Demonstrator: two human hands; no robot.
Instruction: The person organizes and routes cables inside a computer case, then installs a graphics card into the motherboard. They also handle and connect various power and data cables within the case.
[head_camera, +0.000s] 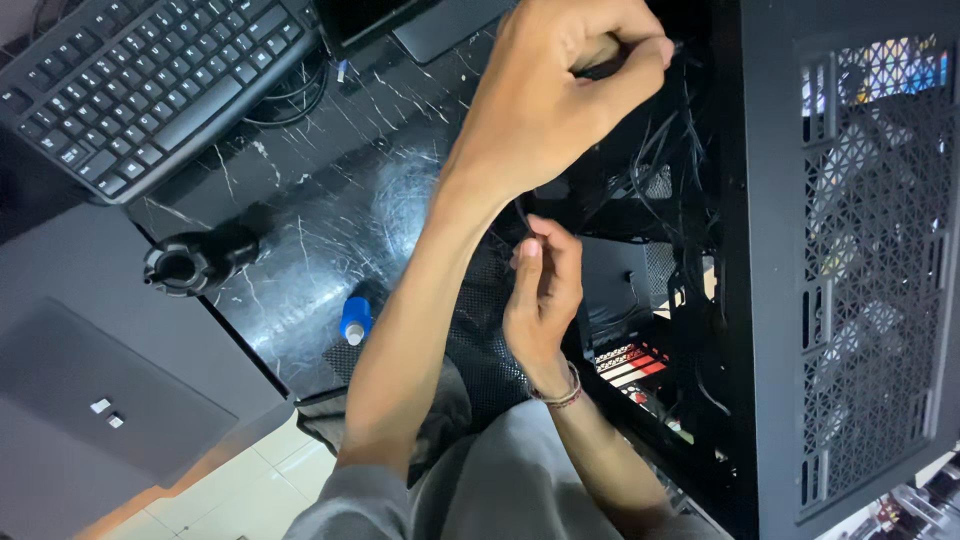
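- At far left, a black keyboard (150, 85) lies on the dark marbled desk (330, 230), with a round black holder (185, 265) and a small blue-and-white bottle (355, 320) nearer the person.
- Centre: the left hand (550, 100) reaches over the open black computer case (740, 300), fingers pinched shut on a thin black cable (610, 68).
- Below it, the right hand (545, 290), a bracelet at its wrist, pinches another thin cable (524, 215) at the case's edge.
- Rightmost is the case's mesh panel (880, 280).
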